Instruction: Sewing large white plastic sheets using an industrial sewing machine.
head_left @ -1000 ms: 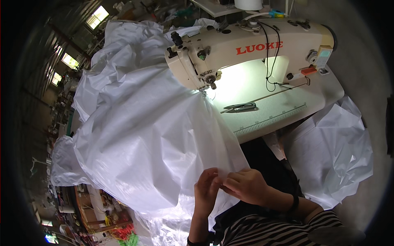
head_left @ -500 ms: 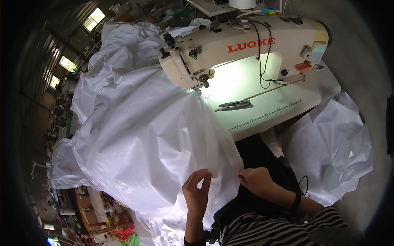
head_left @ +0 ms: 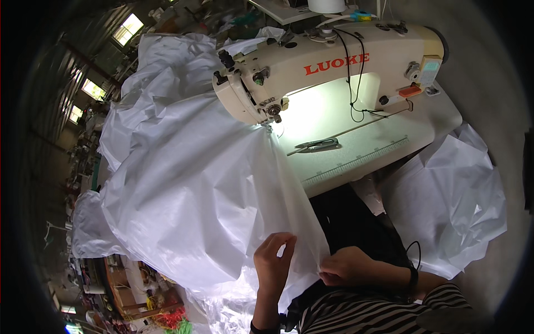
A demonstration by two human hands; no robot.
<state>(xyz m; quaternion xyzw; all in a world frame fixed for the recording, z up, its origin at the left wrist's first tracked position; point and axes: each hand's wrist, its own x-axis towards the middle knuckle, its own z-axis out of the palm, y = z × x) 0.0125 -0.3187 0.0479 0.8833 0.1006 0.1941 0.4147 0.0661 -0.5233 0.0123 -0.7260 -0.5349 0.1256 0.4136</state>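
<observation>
A large white plastic-like sheet (head_left: 183, 172) drapes from the sewing machine (head_left: 322, 61) down toward my lap. Its right edge runs from under the needle area to my hands. My left hand (head_left: 272, 261) pinches the sheet near its lower part, thumb and forefinger together. To the right, my right hand (head_left: 347, 267) is closed on the sheet's edge, pulling it into a taut fold. The fabric under the machine's presser foot is partly hidden by the machine head.
Thread snips (head_left: 317, 145) lie on the machine bed beside a printed ruler scale. Another crumpled white sheet (head_left: 445, 200) hangs at the right. A white thread cone (head_left: 327, 5) stands behind the machine. Cluttered shelves and coloured scraps (head_left: 172, 317) are at the lower left.
My right hand has moved down and slightly left along with the sheet's edge. My left hand has shifted a little right. The sheet's right edge now hangs straighter.
</observation>
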